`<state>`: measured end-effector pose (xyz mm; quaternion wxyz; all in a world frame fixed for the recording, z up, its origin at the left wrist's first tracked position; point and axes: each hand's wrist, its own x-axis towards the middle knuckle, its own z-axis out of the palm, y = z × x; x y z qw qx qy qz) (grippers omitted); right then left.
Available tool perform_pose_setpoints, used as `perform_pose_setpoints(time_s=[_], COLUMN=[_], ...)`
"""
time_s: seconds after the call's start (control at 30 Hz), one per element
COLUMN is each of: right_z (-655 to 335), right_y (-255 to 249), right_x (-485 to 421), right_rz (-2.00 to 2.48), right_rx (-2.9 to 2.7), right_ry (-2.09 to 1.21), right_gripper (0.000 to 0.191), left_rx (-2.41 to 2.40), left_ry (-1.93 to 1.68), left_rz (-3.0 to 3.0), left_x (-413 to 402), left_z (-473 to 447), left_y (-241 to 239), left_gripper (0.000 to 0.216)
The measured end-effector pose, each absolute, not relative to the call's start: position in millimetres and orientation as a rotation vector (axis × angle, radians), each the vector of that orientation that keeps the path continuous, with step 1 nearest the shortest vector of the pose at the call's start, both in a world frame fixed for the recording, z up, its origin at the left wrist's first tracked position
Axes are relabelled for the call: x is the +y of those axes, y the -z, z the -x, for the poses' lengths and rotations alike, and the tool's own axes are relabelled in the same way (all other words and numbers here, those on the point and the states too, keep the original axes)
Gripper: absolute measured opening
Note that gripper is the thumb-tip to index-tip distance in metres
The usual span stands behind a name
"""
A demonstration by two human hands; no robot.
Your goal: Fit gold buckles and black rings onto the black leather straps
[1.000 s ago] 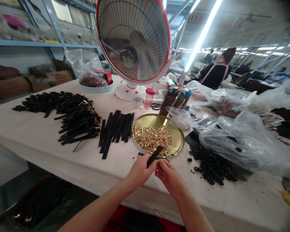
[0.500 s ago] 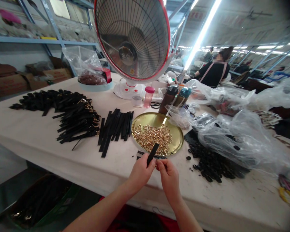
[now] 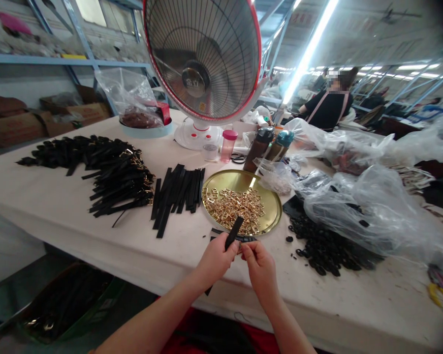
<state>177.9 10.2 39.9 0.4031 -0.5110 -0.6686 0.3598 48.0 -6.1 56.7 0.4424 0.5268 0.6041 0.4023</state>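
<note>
My left hand [image 3: 214, 260] is closed round a black strap [image 3: 234, 232] whose upper end sticks up above the fingers; its lower end hangs out below the wrist. My right hand [image 3: 259, 269] pinches something small and hidden right beside the strap, thumb and fingers pressed together. Both hands hover over the table's near edge, just in front of a gold round tray [image 3: 271, 204] heaped with small gold buckles [image 3: 232, 209]. Loose black straps [image 3: 177, 191] lie left of the tray, and a larger pile of straps with buckles [image 3: 110, 177] further left.
A white table [image 3: 59, 206] carries a big round heater [image 3: 203, 59], a pink cup [image 3: 228, 145], two bottles [image 3: 269, 147], black rings [image 3: 325, 250] and clear plastic bags [image 3: 369, 206]. A bin [image 3: 66, 305] stands below left. A person in black sits far right.
The hands have stayed close together in front of the tray; more of the strap's lower end now hangs below my left wrist. My right hand shifted slightly toward the strap.
</note>
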Motion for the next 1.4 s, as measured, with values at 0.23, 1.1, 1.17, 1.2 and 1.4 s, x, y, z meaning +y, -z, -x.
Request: perform_pose_setpoints(time_s=[0.23,1.1,1.17,1.2,1.4], right_z=[-180.0,-187.3,-188.7,-188.6,-185.9], right_y=[-29.7,-44.9,-43.6,-43.6,-50.9], right_x=[10.0,22.6,23.6,23.7,18.8], right_rz=[1.242,1.069,1.062,1.049,0.995], right_rx=[-1.875,-0.529,-0.497,-0.485,-0.581], right_ry=[-0.474,-1.989,-1.952,-1.933,-1.837], right_gripper=[0.018,0.022,0.023,0.023,0.023], left_rx=[1.489,1.484,1.433,1.407,1.296], left_ry=[-1.022,-0.951,-0.864,-0.822,-0.650], left_rz=[-1.185,-1.318,-1.333,-1.336,-1.316], left_x=[-4.7,-13.6,-19.9,-22.7,-27.7], left_z=[-54.0,-31.2,-31.0,-31.6,-32.5], left_y=[-57.0,-58.0,-58.5,-58.2,-58.4], left_gripper=[0.022,0.024,0.022,0.021,0.023])
